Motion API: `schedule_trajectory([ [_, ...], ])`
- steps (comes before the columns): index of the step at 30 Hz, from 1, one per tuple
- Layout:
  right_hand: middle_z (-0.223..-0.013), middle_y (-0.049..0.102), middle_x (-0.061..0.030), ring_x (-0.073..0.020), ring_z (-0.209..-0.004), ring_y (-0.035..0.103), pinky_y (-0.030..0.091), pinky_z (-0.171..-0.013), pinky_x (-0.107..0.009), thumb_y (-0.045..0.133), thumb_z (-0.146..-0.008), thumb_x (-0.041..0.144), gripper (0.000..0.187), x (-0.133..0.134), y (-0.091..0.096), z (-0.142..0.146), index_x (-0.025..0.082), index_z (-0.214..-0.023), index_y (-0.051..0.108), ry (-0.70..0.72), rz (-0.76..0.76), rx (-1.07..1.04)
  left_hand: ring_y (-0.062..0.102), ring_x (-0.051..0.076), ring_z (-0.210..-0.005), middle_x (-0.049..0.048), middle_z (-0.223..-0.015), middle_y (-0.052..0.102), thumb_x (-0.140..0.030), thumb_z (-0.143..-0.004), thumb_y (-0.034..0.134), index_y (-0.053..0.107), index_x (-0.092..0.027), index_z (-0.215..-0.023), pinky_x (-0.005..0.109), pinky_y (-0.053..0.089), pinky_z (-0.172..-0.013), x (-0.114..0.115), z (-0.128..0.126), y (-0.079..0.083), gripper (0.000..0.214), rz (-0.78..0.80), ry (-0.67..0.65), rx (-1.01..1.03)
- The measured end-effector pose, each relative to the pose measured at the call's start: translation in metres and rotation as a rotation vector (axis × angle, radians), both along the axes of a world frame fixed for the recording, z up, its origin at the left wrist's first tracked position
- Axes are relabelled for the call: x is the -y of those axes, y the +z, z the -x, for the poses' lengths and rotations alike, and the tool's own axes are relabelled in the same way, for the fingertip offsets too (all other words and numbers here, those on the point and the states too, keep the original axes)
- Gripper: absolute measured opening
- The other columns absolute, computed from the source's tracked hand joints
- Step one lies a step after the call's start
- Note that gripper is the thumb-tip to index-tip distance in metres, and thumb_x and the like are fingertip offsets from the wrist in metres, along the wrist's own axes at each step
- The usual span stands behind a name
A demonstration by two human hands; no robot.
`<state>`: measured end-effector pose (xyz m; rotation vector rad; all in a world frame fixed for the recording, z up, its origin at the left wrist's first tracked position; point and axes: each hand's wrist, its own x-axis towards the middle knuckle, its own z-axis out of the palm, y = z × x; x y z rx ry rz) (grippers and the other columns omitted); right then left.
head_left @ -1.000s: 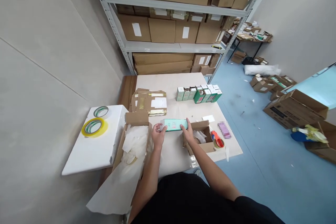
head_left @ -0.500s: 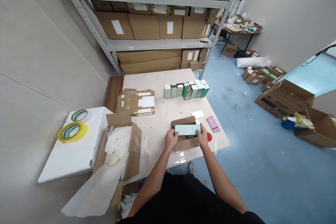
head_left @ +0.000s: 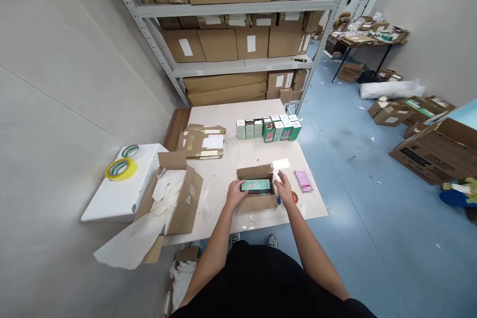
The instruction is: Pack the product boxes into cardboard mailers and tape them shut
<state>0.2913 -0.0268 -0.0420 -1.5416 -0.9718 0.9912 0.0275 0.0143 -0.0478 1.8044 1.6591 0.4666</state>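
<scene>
A slim light-green box lies inside an open cardboard carton on the table. At the carton's left end, my left hand grips the green box's left end between thumb and fingers. My right hand is off the green box, its fingers apart and bent, by the carton's right side. Just right of it lies a roll of tape with a red part, partly hidden by the hand. A white paper slip sits behind the carton.
Several small green-and-white boxes stand in a row at the back. Flattened cardboard lies to the left. A carton of white paper stands at the table's left edge, beside tape rolls on a white block. A blurred pink item lies right.
The green box has gone down from above the carton to inside it. My right hand has let go and opened, while my left stays on its end. The view has shifted slightly.
</scene>
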Motion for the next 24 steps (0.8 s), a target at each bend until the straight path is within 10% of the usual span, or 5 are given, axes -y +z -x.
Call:
schedule_trajectory([
  [7,-0.155,0.053,-0.0099,-0.0289,-0.146,0.047,0.044,-0.117,-0.050,0.062,-0.086,0.044,0.068,0.012,-0.003,-0.003,0.028,-0.151,0.051,0.197,0.036,-0.047,0.004,0.045,-0.159,0.0121,-0.174,0.012,-0.021,-0.065,0.088,0.066,-0.024,-0.130,0.061,0.029,-0.121,0.049,-0.026,-0.041,0.069,0.138,-0.040,-0.250],
  [13,-0.151,0.057,-0.0117,-0.0302,-0.143,0.050,0.048,-0.112,-0.050,0.066,-0.083,0.044,0.067,0.020,-0.014,-0.002,0.027,-0.147,0.055,0.312,0.079,-0.105,0.005,0.043,-0.160,0.0077,-0.173,0.021,-0.027,-0.084,0.077,0.075,-0.021,-0.095,0.062,0.032,-0.120,0.086,-0.035,-0.055,0.012,0.061,0.043,-0.272],
  [24,-0.154,0.054,-0.0118,-0.0309,-0.141,0.052,0.052,-0.106,-0.047,0.062,-0.087,0.047,0.067,0.013,-0.019,0.065,0.027,-0.150,0.051,0.605,0.054,-0.026,0.019,0.040,-0.158,0.0057,-0.166,0.038,-0.025,-0.094,0.064,0.075,-0.020,-0.089,0.060,0.034,-0.123,0.151,0.020,-0.047,0.013,-0.045,0.151,-0.170],
])
